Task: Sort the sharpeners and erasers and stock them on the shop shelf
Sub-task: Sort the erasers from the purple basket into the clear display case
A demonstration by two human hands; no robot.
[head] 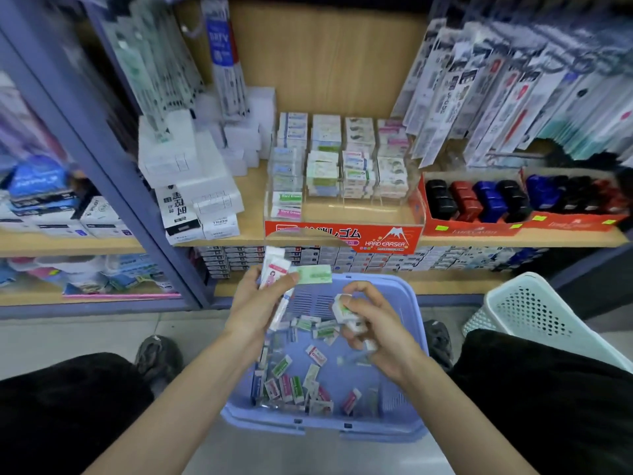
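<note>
At the centre, the red card front panel (342,238) of a clear plastic display box reads "HARD ERASER" beside Japanese characters ending "レゴム". Just toward 11 o'clock, a green-labelled eraser (291,197) and a pink-labelled eraser (286,212) each read "Hard Eraser". At 9 o'clock, a white cardboard box (220,223) reads "REFILL", upside down, and "MONO". Farther out, a white carton (99,210) reads "PILOT".

This is looking like a shop selling school things. Wooden shelves (253,209) are holding rows of boxed erasers (356,159), trays of sharpeners (476,200) with price stickers (442,228), and packs of pens (496,90) are hanging above.
</note>
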